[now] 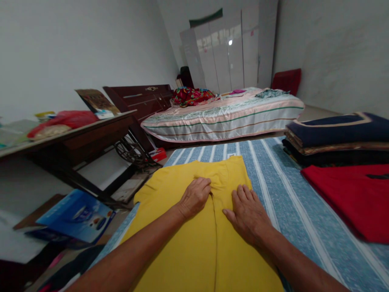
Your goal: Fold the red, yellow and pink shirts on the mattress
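Observation:
A yellow garment (176, 227) lies spread on a blue and white striped cloth (275, 178), with its right part folded over so that an edge runs down the middle. My left hand (196, 196) is closed on the yellow fabric near the top of that edge, and the cloth puckers around the fingers. To the right, my right hand (247, 211) rests flat on the folded part, fingers spread and thumb pointing left. A small white tag shows at the garment's top edge.
Folded dark clothes (337, 132) are stacked at the right, behind a red garment (349, 194). On the left stand a table (91, 132) with bags on it and a blue box (79, 217) below. A bed (225, 117) stands further back.

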{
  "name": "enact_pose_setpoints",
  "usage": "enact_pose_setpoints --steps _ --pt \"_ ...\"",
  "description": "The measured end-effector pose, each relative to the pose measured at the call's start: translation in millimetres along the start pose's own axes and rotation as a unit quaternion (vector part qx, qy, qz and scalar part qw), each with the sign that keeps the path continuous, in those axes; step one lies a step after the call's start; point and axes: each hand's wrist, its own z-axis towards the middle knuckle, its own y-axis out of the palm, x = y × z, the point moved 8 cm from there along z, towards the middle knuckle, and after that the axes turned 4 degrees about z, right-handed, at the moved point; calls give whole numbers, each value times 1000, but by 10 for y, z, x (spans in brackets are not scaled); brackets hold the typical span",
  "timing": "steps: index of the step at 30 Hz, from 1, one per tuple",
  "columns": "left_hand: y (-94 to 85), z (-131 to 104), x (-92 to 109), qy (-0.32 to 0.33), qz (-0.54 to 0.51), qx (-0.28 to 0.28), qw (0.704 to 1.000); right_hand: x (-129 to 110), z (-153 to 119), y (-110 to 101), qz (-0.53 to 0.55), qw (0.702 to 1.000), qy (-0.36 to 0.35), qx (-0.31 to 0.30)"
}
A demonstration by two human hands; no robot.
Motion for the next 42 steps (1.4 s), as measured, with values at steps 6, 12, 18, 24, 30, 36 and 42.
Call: enact_pose_setpoints --steps 6,12,18,24,30,36,42 --pt "30 -76 -61 -4 3 -1 1000 3 -2 11 -9 1000 2 -3" --pt "-5 -123 -95 -5 12 10 1000 -1 5 13 -14 1000 -1 1" --pt "-43 -122 -98 -13 -10 17 1000 14 6 28 -16 1000 1 1" --pt "-91 -117 -148 -41 -71 4 997 10 -1 31 -12 1000 -2 2" --pt "-43 -58 -114 -38 -65 -15 997 10 4 29 -1 1000 -7 7" --pt "15 -12 -84 -45 -70 -29 996 21 5 31 2 1000 -7 7" --pt "61 29 -64 -54 -79 -53 994 4 -7 2 -5 1000 -9 17"
